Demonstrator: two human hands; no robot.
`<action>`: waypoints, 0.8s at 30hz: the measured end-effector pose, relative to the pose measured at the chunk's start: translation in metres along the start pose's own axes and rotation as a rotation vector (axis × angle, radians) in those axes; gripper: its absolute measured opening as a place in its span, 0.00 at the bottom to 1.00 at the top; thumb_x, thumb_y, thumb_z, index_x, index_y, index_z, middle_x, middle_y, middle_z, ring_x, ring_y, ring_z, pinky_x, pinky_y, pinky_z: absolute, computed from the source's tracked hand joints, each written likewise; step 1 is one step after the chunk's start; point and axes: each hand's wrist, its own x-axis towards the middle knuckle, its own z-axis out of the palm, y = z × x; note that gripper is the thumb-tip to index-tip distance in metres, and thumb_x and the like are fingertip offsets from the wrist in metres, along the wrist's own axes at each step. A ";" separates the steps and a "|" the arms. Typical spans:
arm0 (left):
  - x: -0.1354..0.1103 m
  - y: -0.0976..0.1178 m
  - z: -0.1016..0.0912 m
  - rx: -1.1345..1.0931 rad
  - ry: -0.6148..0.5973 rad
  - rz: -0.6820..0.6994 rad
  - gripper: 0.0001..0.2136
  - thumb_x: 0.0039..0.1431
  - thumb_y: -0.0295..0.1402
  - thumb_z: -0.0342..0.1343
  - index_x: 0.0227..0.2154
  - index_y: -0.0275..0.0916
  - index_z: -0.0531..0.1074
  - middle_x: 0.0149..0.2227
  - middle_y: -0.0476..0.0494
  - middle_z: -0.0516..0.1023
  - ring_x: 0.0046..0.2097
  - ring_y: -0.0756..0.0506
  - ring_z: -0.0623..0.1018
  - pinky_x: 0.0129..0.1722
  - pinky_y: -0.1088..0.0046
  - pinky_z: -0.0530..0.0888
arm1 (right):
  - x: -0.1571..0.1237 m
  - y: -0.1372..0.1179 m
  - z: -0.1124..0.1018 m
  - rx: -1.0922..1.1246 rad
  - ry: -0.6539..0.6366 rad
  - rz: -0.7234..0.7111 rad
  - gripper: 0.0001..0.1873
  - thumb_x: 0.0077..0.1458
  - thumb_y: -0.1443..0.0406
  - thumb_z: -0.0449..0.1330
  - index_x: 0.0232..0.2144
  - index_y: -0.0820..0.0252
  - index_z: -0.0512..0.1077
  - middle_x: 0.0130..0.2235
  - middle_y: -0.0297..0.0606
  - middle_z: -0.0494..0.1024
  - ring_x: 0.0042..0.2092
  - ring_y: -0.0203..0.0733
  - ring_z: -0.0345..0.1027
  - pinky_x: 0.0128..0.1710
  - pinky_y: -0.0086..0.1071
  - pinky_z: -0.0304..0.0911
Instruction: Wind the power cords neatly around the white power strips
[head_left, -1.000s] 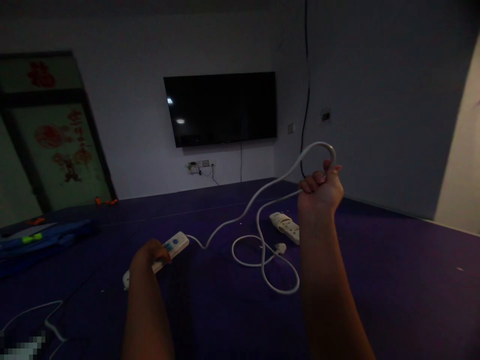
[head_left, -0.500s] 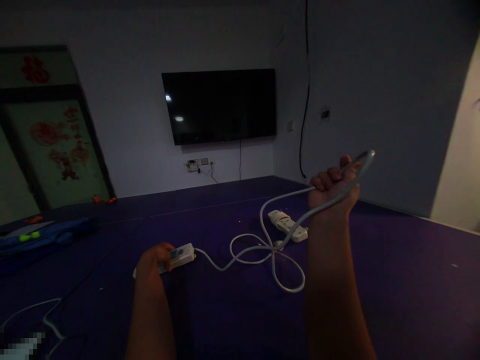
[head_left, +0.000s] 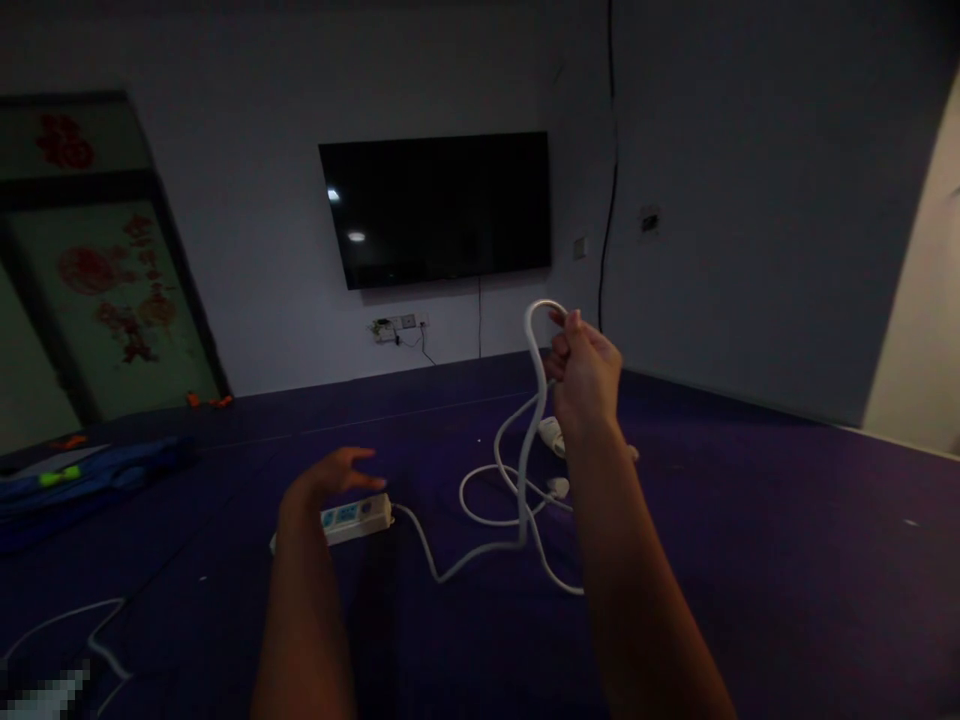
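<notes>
My right hand (head_left: 583,372) is raised and closed round a bend of white cable (head_left: 531,400), which hangs down to loose loops on the purple floor (head_left: 750,560). The cable runs to a white power strip (head_left: 341,521) with blue buttons, lying flat on the floor. Just above that strip hovers my left hand (head_left: 330,474), fingers stretched out and holding nothing. A second white power strip (head_left: 551,434) lies partly hidden behind my right wrist, with a white plug (head_left: 558,487) beside the loops.
A dark television (head_left: 439,208) hangs on the far wall above a wall socket (head_left: 397,326). A blue bag (head_left: 90,480) lies at the left near a glass door with red decorations (head_left: 112,290). Another white cable (head_left: 82,630) lies at the bottom left.
My left hand has let go of the blue-buttoned power strip and opened above it. My right hand has swung left with the cable bend, from the right side toward the centre.
</notes>
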 end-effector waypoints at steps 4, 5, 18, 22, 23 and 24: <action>-0.019 0.076 -0.006 -0.497 -0.071 0.258 0.44 0.42 0.49 0.63 0.62 0.39 0.55 0.64 0.31 0.60 0.62 0.36 0.64 0.57 0.57 0.63 | -0.005 0.015 0.018 0.088 -0.092 0.173 0.09 0.54 0.63 0.56 0.33 0.61 0.74 0.21 0.26 0.57 0.20 0.27 0.44 0.19 0.25 0.43; -0.025 0.093 -0.004 -0.573 -0.091 0.286 0.48 0.42 0.50 0.63 0.65 0.39 0.49 0.65 0.30 0.56 0.62 0.35 0.63 0.57 0.56 0.63 | -0.006 0.019 0.022 0.128 -0.116 0.212 0.08 0.52 0.66 0.56 0.34 0.61 0.74 0.21 0.26 0.59 0.20 0.27 0.46 0.19 0.24 0.46; -0.029 0.134 0.022 -0.927 -0.286 0.404 0.31 0.37 0.41 0.70 0.46 0.37 0.69 0.30 0.46 0.74 0.25 0.52 0.69 0.25 0.75 0.64 | -0.040 0.074 0.054 -0.103 -0.506 0.240 0.16 0.50 0.64 0.58 0.42 0.57 0.77 0.34 0.36 0.77 0.31 0.36 0.68 0.31 0.29 0.64; -0.026 0.124 0.006 -1.040 -0.104 0.238 0.16 0.42 0.38 0.68 0.25 0.34 0.68 0.16 0.57 0.58 0.17 0.58 0.56 0.17 0.80 0.51 | -0.032 0.077 0.041 -0.322 -0.558 0.090 0.17 0.51 0.64 0.59 0.44 0.62 0.77 0.38 0.40 0.80 0.39 0.40 0.72 0.40 0.32 0.66; -0.026 0.121 0.000 -1.101 0.024 0.188 0.14 0.44 0.37 0.67 0.25 0.34 0.68 0.16 0.57 0.58 0.17 0.59 0.55 0.17 0.80 0.50 | -0.027 0.078 0.034 -0.410 -0.587 0.091 0.18 0.52 0.64 0.59 0.46 0.63 0.76 0.38 0.41 0.80 0.40 0.40 0.72 0.42 0.33 0.66; -0.028 0.118 -0.008 -1.169 0.170 0.146 0.13 0.47 0.36 0.65 0.26 0.33 0.69 0.16 0.57 0.59 0.16 0.59 0.55 0.16 0.81 0.49 | -0.021 0.079 0.026 -0.519 -0.634 0.125 0.19 0.52 0.65 0.60 0.47 0.64 0.75 0.39 0.42 0.80 0.41 0.41 0.73 0.43 0.34 0.66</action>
